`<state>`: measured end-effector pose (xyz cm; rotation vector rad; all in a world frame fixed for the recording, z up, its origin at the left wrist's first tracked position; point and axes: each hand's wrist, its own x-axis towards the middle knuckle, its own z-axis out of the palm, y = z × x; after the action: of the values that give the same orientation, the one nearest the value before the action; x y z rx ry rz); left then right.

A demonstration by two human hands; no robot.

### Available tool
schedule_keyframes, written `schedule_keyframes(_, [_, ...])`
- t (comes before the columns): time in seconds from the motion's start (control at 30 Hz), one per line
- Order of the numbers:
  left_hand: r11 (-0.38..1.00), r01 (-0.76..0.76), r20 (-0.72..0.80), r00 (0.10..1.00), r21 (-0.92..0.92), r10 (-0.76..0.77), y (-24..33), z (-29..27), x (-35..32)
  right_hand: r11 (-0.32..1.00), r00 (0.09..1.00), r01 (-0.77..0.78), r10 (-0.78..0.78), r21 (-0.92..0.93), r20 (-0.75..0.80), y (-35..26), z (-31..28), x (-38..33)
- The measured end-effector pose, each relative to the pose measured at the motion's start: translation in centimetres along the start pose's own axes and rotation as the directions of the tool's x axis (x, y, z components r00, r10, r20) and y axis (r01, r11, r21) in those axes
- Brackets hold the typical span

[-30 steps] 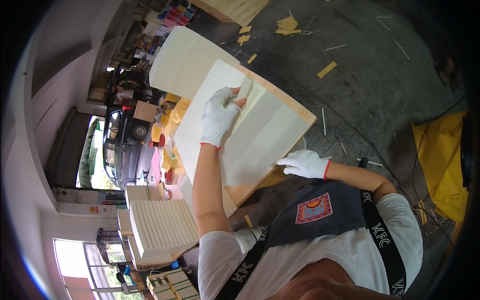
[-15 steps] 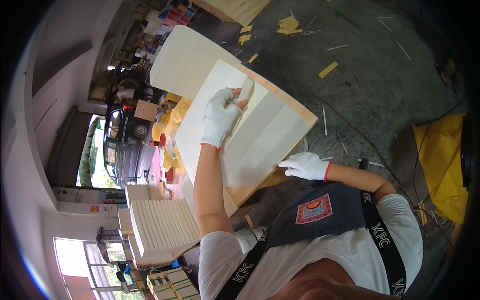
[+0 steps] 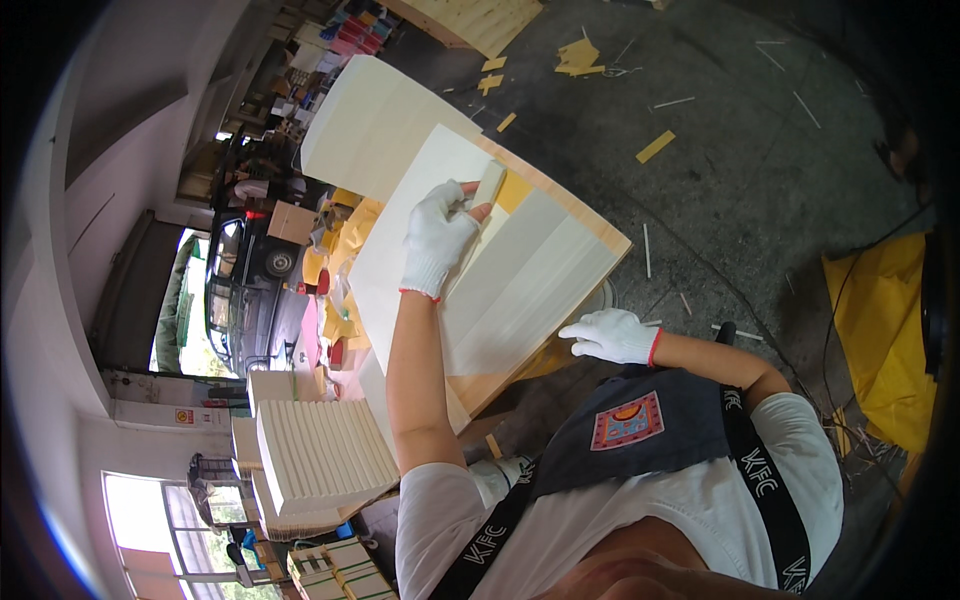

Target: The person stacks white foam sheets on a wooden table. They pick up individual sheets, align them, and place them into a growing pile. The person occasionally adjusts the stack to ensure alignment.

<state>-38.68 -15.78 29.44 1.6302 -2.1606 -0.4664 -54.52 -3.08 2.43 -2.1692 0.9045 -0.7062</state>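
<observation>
My left hand (image 3: 440, 235), in a white glove with bare fingertips, grips a pale, narrow flat bar (image 3: 490, 184). Under the bar lies a stack of white and cream sheets (image 3: 540, 245), fanned into stepped bands. A yellow patch (image 3: 514, 192) shows on the stack beside the bar's far end. My right hand (image 3: 615, 336), gloved the same way, hovers by the stack's near right edge with fingers stretched out and holds nothing I can see. Whether its fingertips touch the stack is unclear.
Another pale sheet stack (image 3: 385, 125) stands beyond. Layered white stacks (image 3: 320, 455) sit at lower left. Yellow scraps (image 3: 655, 147) and thin white strips lie on the dark floor. A yellow sheet or bag (image 3: 875, 330) is at far right, with a cable across it.
The yellow patch beside the bar now shows where the surface looked pale cream before. My left hand and the bar have shifted only slightly; my right hand stays in about the same place.
</observation>
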Motion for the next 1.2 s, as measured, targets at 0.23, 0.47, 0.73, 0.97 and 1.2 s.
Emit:
schedule_keyframes(0.23, [0.982,-0.19,-0.21,0.96,-0.007,0.185,-1.1,0.6,-0.9,0.937,0.789,0.189,-0.322,-0.293,-0.523,-5.4,-9.0,2.6])
schedule_keyframes(0.47, [0.901,-0.17,-0.24,0.929,0.4,0.282,-0.7,1.9,-3.2,0.805,0.833,0.066,-0.37,-0.59,-0.412,-6.1,-15.8,10.1])
schedule_keyframes(0.73, [0.88,0.15,-0.321,0.947,0.45,0.003,0.8,-1.1,-4.0,0.798,0.838,0.061,-0.367,-0.599,-0.403,-6.2,-15.4,10.8])
schedule_keyframes(0.97, [0.968,0.123,-0.75,0.614,-0.218,-0.247,-5.2,-14.0,-5.9,0.818,0.833,0.114,-0.388,-0.564,-0.395,-6.8,-15.7,10.7])
schedule_keyframes(1.2, [0.636,-0.467,-0.789,0.382,-0.615,-0.482,-14.2,-22.2,-16.0,0.693,0.825,-0.072,-0.364,-0.718,-0.433,-9.6,-14.4,11.1])
